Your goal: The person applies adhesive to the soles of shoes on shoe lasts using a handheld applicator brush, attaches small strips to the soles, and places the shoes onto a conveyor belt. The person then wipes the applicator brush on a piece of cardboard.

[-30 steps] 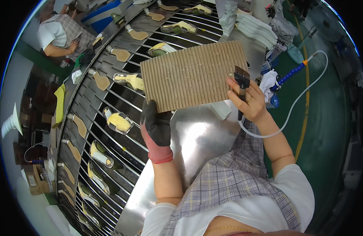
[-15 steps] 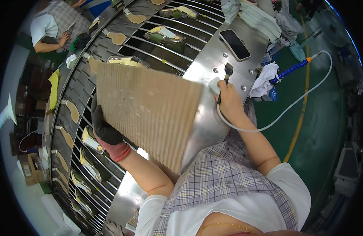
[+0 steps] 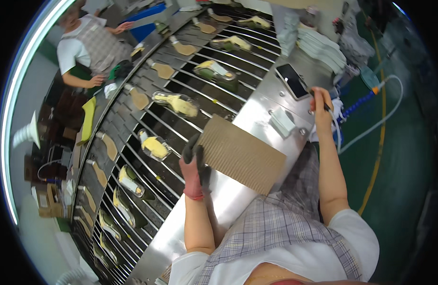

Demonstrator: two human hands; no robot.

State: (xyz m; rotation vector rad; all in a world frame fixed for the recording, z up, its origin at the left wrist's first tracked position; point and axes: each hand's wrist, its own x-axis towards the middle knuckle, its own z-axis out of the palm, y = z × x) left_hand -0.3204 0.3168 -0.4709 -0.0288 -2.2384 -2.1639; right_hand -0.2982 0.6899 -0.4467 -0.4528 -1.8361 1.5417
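My left hand (image 3: 192,172), in a red and black glove, grips the left edge of a brown corrugated cardboard sheet (image 3: 242,154). The sheet lies or hovers over the steel ledge (image 3: 181,223); whether it touches cannot be told. My bare right hand (image 3: 320,105), over the ledge's right edge, is closed on a black-handled brush fed by a white hose (image 3: 338,130). Its bristles are hard to make out behind the fingers. Just left of that hand lies a dark-screened phone (image 3: 292,80). A small whitish pad (image 3: 281,122) rests on the ledge between sheet and phone.
Upturned shoes (image 3: 176,103) with pale yellow bottoms sit along the metal rods (image 3: 176,192). Tan sole-shaped pieces (image 3: 138,98) line the slatted belt beyond. A co-worker (image 3: 98,47) stands across it. Stacked pale sheets (image 3: 321,47) and a blue jointed hose (image 3: 357,104) are at right.
The cardboard sheet has come down and right with my left hand. My right hand has moved up and right, taking the brush away from beside the pad.
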